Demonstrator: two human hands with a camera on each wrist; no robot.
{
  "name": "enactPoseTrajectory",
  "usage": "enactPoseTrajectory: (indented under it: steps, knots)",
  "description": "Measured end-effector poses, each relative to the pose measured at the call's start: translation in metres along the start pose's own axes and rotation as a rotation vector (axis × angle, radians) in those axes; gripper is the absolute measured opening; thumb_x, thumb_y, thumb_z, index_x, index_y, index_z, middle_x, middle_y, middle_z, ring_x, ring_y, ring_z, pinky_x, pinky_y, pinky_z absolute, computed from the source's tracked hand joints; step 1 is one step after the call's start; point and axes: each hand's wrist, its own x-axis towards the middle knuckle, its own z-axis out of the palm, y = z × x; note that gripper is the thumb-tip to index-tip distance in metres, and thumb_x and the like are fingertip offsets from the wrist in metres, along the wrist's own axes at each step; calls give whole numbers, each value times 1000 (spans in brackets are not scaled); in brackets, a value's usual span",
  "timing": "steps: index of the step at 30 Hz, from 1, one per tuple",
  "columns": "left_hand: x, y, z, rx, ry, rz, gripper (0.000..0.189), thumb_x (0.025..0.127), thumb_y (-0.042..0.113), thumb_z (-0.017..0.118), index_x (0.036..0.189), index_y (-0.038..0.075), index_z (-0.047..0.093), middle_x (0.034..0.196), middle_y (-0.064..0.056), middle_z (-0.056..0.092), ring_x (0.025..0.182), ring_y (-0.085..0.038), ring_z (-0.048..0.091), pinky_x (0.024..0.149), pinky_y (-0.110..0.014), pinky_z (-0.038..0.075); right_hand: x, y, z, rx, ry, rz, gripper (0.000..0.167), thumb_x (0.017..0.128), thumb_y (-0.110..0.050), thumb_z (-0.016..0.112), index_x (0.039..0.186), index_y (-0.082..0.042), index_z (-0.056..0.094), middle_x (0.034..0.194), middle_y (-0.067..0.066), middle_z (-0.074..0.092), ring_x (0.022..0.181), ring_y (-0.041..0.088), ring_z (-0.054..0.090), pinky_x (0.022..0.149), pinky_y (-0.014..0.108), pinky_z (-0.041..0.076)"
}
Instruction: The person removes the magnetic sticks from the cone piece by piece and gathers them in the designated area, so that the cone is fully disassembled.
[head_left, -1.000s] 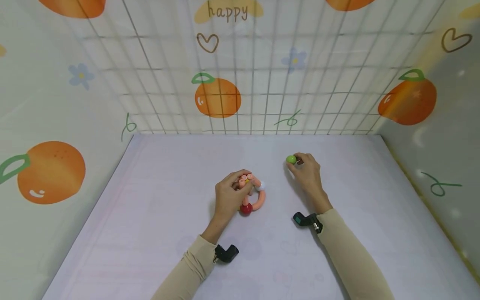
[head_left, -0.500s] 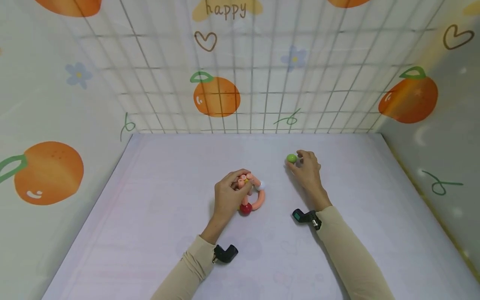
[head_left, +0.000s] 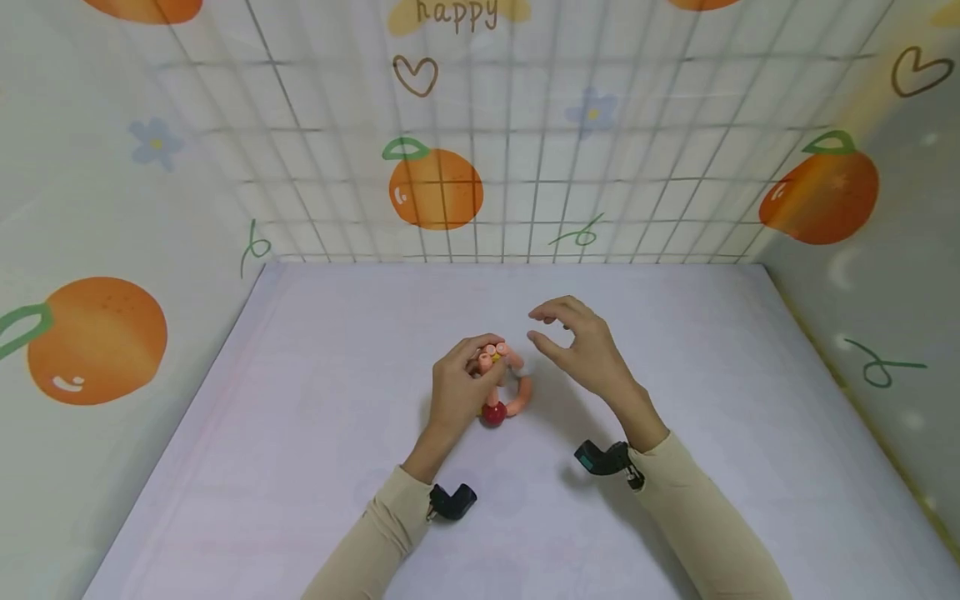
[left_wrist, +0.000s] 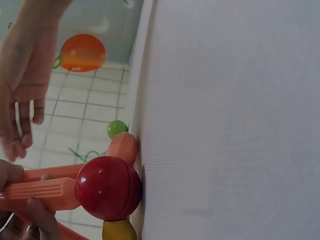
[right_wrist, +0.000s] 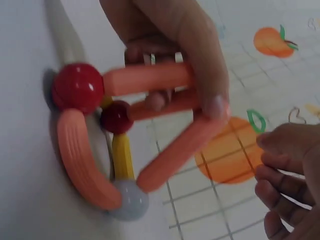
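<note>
My left hand grips the upright orange sticks of a small frame built from magnetic-looking sticks and balls, near the table's middle. At its base, a red ball joins a curved orange stick, which runs to a pale grey ball. Farther back in the right wrist view are a second, darker red ball and a yellow stick. Right of the frame, my right hand is raised with fingers spread, holding nothing. A green ball shows behind the frame in the left wrist view; the head view hides it.
The white table ends at a back wall of printed cloth over a wire grid. Side walls stand left and right. Black wrist cameras hang by both sleeves, close to the tabletop.
My right hand has left the green ball, rising and moving left toward the frame, its fingers opening wider. My left hand keeps its grip in nearly the same place.
</note>
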Motion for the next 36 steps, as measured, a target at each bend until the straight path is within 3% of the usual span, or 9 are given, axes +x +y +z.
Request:
enactPoseTrajectory:
  steps: [4, 9, 12, 22, 27, 36]
  knots:
    - [1, 1, -1, 5, -3, 18, 26, 88, 15, 78, 113, 15, 73, 103, 3, 68, 76, -9, 63, 67, -26, 54, -2, -15, 9, 29, -76, -66, 30, 88, -15, 79, 116, -11, 70, 115, -1, 64, 102, 16, 57, 86, 36, 48]
    - [1, 0, -2, -3, -17, 33, 29, 86, 8, 77, 114, 13, 72, 102, 0, 68, 70, -11, 66, 62, -25, 54, -4, -22, 20, 17, -98, -139, 24, 89, -15, 78, 112, -10, 71, 110, 2, 67, 101, 17, 58, 87, 37, 47]
    - [1, 0, -2, 37, -23, 38, 32, 85, 6, 75, 116, 13, 71, 103, 1, 68, 72, -11, 64, 64, -23, 52, -4, -20, 25, -3, -110, -151, 21, 91, -16, 76, 111, -10, 72, 109, 0, 67, 102, 16, 58, 88, 40, 45]
    - [2, 0, -5, 118, -45, 44, 36, 82, 6, 74, 117, 14, 71, 106, 3, 67, 75, -10, 60, 65, -23, 49, -5, -16, 30, -28, -113, -135, 20, 91, -18, 76, 108, -12, 71, 105, -4, 67, 100, 17, 58, 86, 43, 38]
    - [2, 1, -5, 109, -47, 46, 30, 85, 7, 74, 114, 13, 72, 104, 3, 67, 70, -10, 56, 60, -22, 46, -4, -11, 22, -18, -73, -101, 14, 91, -15, 75, 103, -10, 68, 97, -1, 65, 92, 20, 57, 85, 40, 43]
    - [3, 1, -4, 96, -46, 9, 26, 88, 9, 72, 113, 16, 73, 103, 8, 66, 69, -8, 57, 63, -25, 49, -6, 8, 1, -10, -27, -45, 17, 89, -10, 77, 105, -10, 71, 98, -1, 67, 92, 18, 58, 82, 40, 46]
